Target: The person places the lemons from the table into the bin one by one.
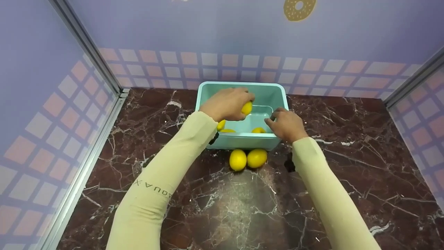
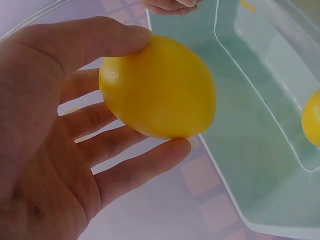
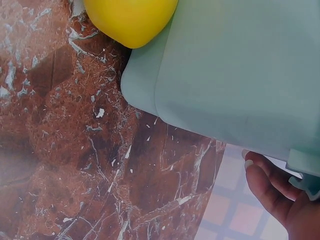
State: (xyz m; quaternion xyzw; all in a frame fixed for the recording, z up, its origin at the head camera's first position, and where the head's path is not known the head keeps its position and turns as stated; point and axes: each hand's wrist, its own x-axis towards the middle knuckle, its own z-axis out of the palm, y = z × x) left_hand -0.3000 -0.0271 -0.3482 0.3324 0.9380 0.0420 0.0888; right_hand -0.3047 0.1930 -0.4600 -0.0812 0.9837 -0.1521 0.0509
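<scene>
My left hand (image 1: 229, 103) is over the light teal plastic bin (image 1: 242, 141), holding a yellow lemon (image 2: 160, 87) between thumb and fingertips. In the left wrist view the lemon's smooth side faces the camera. At the bin's right wall, my right hand (image 1: 286, 124) grips the rim, thumb inside and fingers along the outside (image 3: 267, 187). Inside the bin lie a few yellow lemons (image 1: 258, 130), partly hidden by the front wall and the left hand. Two more lemons, one left (image 1: 238, 160) and one right (image 1: 257, 158), sit side by side against the bin's front.
Beneath everything is a dark red marbled tabletop (image 1: 222, 208) with white veins. A lilac back panel (image 1: 156, 27) with pink and white squares stands just behind the bin. Side panels in metal frames (image 1: 83, 41) close off the left and right.
</scene>
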